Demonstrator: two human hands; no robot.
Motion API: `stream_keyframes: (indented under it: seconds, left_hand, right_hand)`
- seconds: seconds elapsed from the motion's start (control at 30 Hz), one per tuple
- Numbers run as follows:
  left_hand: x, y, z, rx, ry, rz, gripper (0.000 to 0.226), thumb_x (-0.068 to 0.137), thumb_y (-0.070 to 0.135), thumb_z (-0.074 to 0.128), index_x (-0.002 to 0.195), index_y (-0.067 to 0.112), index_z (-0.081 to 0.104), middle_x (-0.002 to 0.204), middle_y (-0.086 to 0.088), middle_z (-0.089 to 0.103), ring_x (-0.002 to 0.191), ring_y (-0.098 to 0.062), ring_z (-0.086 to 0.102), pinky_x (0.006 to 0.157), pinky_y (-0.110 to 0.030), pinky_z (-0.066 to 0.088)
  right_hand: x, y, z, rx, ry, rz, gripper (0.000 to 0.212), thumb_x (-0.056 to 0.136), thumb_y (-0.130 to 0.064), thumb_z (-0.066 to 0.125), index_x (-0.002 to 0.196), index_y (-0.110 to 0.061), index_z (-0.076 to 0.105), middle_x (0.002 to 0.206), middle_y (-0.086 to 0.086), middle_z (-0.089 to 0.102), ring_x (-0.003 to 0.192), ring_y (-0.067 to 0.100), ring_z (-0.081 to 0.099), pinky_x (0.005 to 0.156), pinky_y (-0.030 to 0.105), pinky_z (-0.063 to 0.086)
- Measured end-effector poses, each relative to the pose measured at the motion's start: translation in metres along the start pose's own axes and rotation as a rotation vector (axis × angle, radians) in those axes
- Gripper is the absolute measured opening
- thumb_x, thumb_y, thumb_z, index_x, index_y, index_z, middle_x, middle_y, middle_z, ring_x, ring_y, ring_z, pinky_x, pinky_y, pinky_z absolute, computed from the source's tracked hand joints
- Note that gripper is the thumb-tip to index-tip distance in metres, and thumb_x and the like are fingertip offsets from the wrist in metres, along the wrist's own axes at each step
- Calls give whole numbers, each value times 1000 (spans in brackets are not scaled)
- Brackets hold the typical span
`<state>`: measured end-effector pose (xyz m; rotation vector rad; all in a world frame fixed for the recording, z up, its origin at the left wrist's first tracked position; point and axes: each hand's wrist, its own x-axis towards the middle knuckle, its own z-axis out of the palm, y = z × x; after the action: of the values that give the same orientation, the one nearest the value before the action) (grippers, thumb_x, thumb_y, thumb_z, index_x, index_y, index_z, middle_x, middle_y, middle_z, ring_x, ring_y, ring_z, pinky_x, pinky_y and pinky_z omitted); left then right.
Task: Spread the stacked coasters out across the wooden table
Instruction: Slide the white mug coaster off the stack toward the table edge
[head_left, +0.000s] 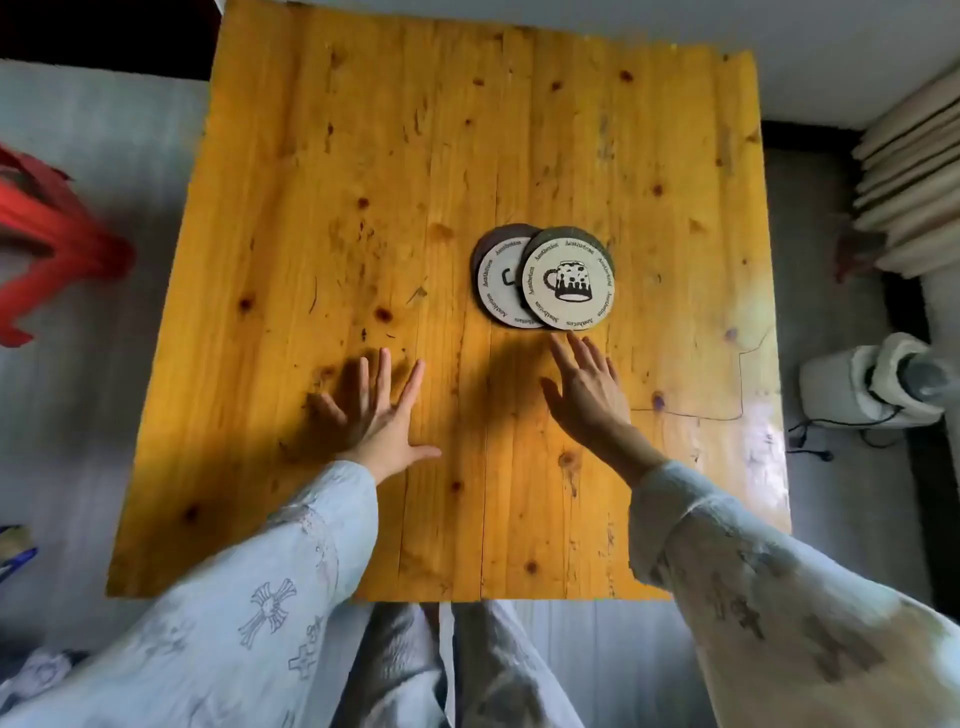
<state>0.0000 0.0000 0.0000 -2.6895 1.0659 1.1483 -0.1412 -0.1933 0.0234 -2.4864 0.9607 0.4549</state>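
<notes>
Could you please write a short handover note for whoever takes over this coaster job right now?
Left hand: open, empty, fingers splayed above the wooden table.
Right hand: open, empty, fingertips just short of the top coaster.
Coasters: one overlapping pile right of centre; the mug-print coaster covers part of a second printed coaster, with dark ones beneath.
Done: slight fanning only.
Left: separate every coaster across the table.

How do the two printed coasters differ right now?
The right coaster lies on top with its mug drawing fully visible; the left coaster is partly covered by it, showing only a handle. The right hand reaches toward the right one; the left one has no hand near. Both are round, pale, with rim lettering.
</notes>
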Motion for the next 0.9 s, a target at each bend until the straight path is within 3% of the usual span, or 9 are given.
stream_keyframes:
  seconds: [0.2,0.37,0.53,0.7,0.9]
  left_hand:
    - [18,-6,9,90,11,-34,121,63,65,62,135,36,-30,148,-9,-37,136,-34,-32,103,-73,-4]
    - [19,-2,8,111,-1,-60,120,65,61,64,135,34,-31,148,-10,-36,136,-35,-32,104,-74,-1]
    - [19,-1,6,102,-35,-85,122,63,63,62,126,36,-40,139,-7,-47,133,-34,-36,103,-74,0]
    - [18,0,1,75,-68,-71,121,64,63,60,122,36,-42,132,-7,-52,130,-34,-39,102,-75,-2]
    - [15,1,-2,65,-61,-52,120,67,61,61,125,36,-40,131,-6,-51,133,-34,-36,101,-74,-4]
  right_hand:
    - [55,11,-10,-56,101,57,68,94,-32,45,148,-21,7,159,9,4,147,28,3,120,47,14]
    - [65,15,-8,-110,118,61,62,95,-19,42,148,-16,10,158,12,11,145,30,11,116,48,22]
    - [61,22,-7,-244,166,-55,52,98,-14,32,147,-9,14,154,23,18,143,38,19,119,48,16]
    - [43,18,-6,-227,128,-109,53,96,-9,31,147,-10,15,156,19,14,145,33,11,121,48,9]
    - [-27,-14,34,-144,21,-238,53,96,-5,35,145,-6,16,156,16,12,145,33,9,119,48,18]
